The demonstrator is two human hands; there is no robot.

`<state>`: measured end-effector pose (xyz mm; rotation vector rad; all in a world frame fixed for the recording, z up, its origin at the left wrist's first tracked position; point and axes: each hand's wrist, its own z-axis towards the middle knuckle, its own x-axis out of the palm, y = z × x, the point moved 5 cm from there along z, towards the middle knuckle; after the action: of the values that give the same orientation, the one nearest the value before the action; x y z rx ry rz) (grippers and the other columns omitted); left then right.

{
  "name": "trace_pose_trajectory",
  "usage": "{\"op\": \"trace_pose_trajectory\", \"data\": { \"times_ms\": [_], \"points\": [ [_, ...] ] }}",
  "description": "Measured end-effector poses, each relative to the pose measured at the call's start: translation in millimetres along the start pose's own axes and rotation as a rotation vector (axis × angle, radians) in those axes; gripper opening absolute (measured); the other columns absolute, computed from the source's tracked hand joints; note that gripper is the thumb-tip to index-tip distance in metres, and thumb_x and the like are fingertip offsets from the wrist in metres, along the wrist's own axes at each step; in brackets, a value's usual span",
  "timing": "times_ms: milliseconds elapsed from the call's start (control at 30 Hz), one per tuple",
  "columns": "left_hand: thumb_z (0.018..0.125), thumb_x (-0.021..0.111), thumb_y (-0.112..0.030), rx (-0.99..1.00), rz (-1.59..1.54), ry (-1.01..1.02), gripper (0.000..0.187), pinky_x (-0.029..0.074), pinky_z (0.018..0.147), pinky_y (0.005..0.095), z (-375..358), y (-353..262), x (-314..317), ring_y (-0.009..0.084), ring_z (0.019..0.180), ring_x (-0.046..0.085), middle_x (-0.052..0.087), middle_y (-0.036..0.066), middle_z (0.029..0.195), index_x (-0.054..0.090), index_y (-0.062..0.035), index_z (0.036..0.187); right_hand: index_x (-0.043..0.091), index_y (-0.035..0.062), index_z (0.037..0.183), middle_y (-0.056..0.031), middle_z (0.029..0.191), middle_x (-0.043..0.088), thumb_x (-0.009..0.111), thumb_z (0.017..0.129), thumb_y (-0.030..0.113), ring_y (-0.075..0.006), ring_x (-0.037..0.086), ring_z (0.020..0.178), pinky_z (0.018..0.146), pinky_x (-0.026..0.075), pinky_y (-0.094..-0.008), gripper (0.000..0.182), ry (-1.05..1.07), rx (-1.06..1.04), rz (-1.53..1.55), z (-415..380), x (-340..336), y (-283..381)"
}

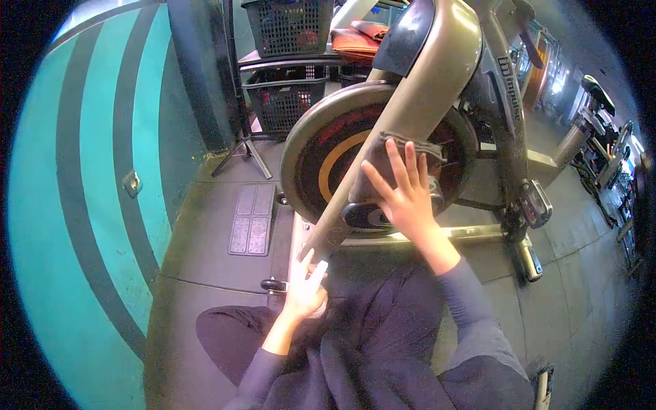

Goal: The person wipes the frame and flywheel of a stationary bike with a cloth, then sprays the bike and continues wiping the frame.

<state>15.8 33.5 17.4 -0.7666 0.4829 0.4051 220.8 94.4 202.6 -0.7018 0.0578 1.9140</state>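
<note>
A stationary bike (pixel 427 75) with a bronze-coloured frame and a large round flywheel stands in front of me. My right hand (pixel 408 198) lies on a dark grey cloth (pixel 376 174) against the lower frame, fingers stretched out and spread. The cloth's upper edge is bunched above my fingertips. Lower and to the left, my left hand (pixel 305 294) is beside the bottom end of the slanted frame tube (pixel 335 222). Its fingers are curled around a small white object (pixel 318 311), mostly hidden by the hand and overexposed.
A black footplate (pixel 251 219) lies on the dark floor mat to the left, beside a teal striped wall (pixel 96 184). Black baskets (pixel 287 102) stand on a shelf behind the bike, with orange folded fabric (pixel 357 42). More exercise machines (pixel 601 130) line the right.
</note>
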Motion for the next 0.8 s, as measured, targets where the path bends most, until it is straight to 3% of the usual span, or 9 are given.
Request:
{"op": "trace_pose_trajectory", "data": {
  "times_ms": [33, 133, 167, 267, 400, 500, 633, 733, 800],
  "points": [
    [0.065, 0.053, 0.006, 0.013, 0.014, -0.014, 0.076, 0.049, 0.084, 0.0296, 0, -1, -1, 0.0199, 0.084, 0.059, 0.056, 0.010, 0.090, 0.037, 0.0063, 0.139, 0.048, 0.0344, 0.137, -0.0066, 0.153, 0.029, 0.068, 0.073, 0.015, -0.0334, 0.023, 0.142, 0.109, 0.027, -0.0556, 0.070, -0.006, 0.012, 0.000, -2, 1, -2],
    [0.063, 0.054, 0.007, -0.112, -0.168, -0.055, 0.075, 0.049, 0.084, 0.0305, -2, 3, -1, 0.0215, 0.084, 0.060, 0.057, 0.011, 0.090, 0.040, 0.0070, 0.137, 0.050, 0.0338, 0.136, -0.0063, 0.152, 0.031, 0.065, 0.072, 0.009, -0.0328, 0.025, 0.142, 0.109, 0.028, -0.0543, 0.070, -0.024, -0.031, 0.011, 7, -6, -11],
    [0.063, 0.053, 0.007, -0.073, -0.118, -0.051, 0.075, 0.049, 0.084, 0.0305, 0, 2, -2, 0.0217, 0.085, 0.060, 0.057, 0.011, 0.090, 0.040, 0.0070, 0.137, 0.049, 0.0329, 0.137, -0.0061, 0.152, 0.033, 0.064, 0.071, 0.005, -0.0328, 0.027, 0.141, 0.109, 0.028, -0.0537, 0.072, -0.078, -0.049, -0.049, 16, -10, -19],
    [0.064, 0.053, 0.006, -0.024, -0.043, -0.043, 0.074, 0.049, 0.085, 0.0306, 0, -1, -4, 0.0222, 0.085, 0.060, 0.058, 0.012, 0.091, 0.040, 0.0071, 0.137, 0.043, 0.0263, 0.142, -0.0126, 0.153, 0.029, 0.068, 0.065, 0.000, -0.0397, 0.022, 0.141, 0.109, 0.024, -0.0593, 0.085, -0.251, 0.049, -0.002, 61, -46, -42],
    [0.064, 0.053, 0.006, -0.046, -0.059, -0.035, 0.074, 0.049, 0.085, 0.0310, 1, -1, -4, 0.0226, 0.085, 0.060, 0.059, 0.012, 0.091, 0.040, 0.0071, 0.136, 0.034, 0.0257, 0.147, -0.0141, 0.154, 0.023, 0.079, 0.065, 0.019, -0.0411, 0.017, 0.142, 0.109, 0.020, -0.0615, 0.093, -0.433, 0.063, 0.037, 96, -69, -57],
    [0.064, 0.053, 0.006, -0.071, -0.055, -0.027, 0.074, 0.049, 0.085, 0.0315, 0, 0, -1, 0.0228, 0.084, 0.060, 0.060, 0.012, 0.090, 0.040, 0.0071, 0.136, 0.033, 0.0257, 0.147, -0.0147, 0.155, 0.021, 0.081, 0.065, 0.026, -0.0419, 0.016, 0.143, 0.109, 0.018, -0.0624, 0.095, -0.402, 0.094, 0.044, 88, -58, -47],
    [0.065, 0.053, 0.005, 0.056, 0.042, -0.010, 0.074, 0.049, 0.086, 0.0317, -1, 2, 1, 0.0225, 0.085, 0.060, 0.060, 0.012, 0.091, 0.039, 0.0064, 0.138, 0.038, 0.0334, 0.144, -0.0116, 0.156, 0.021, 0.081, 0.062, 0.024, -0.0370, 0.017, 0.144, 0.110, 0.018, -0.0604, 0.093, -0.101, 0.112, 0.052, 44, -9, -1],
    [0.060, 0.058, 0.004, -0.188, -0.269, -0.049, 0.066, 0.051, 0.084, 0.0409, -6, 10, 1, 0.0252, 0.084, 0.063, 0.053, 0.024, 0.122, 0.054, -0.0008, 0.126, 0.041, 0.0369, 0.142, -0.0071, 0.155, 0.026, 0.077, 0.064, 0.026, -0.0290, 0.021, 0.144, 0.112, 0.016, -0.0588, 0.086, 0.017, 0.010, -0.014, 6, 23, 23],
    [0.061, 0.058, 0.005, -0.221, -0.304, -0.087, 0.066, 0.051, 0.084, 0.0411, -8, 11, 0, 0.0250, 0.084, 0.062, 0.052, 0.024, 0.125, 0.054, -0.0029, 0.126, 0.042, 0.0375, 0.141, -0.0072, 0.154, 0.028, 0.071, 0.069, 0.024, -0.0273, 0.025, 0.142, 0.114, 0.012, -0.0545, 0.079, -0.009, -0.020, -0.012, 5, 22, 19]
  ]
}}
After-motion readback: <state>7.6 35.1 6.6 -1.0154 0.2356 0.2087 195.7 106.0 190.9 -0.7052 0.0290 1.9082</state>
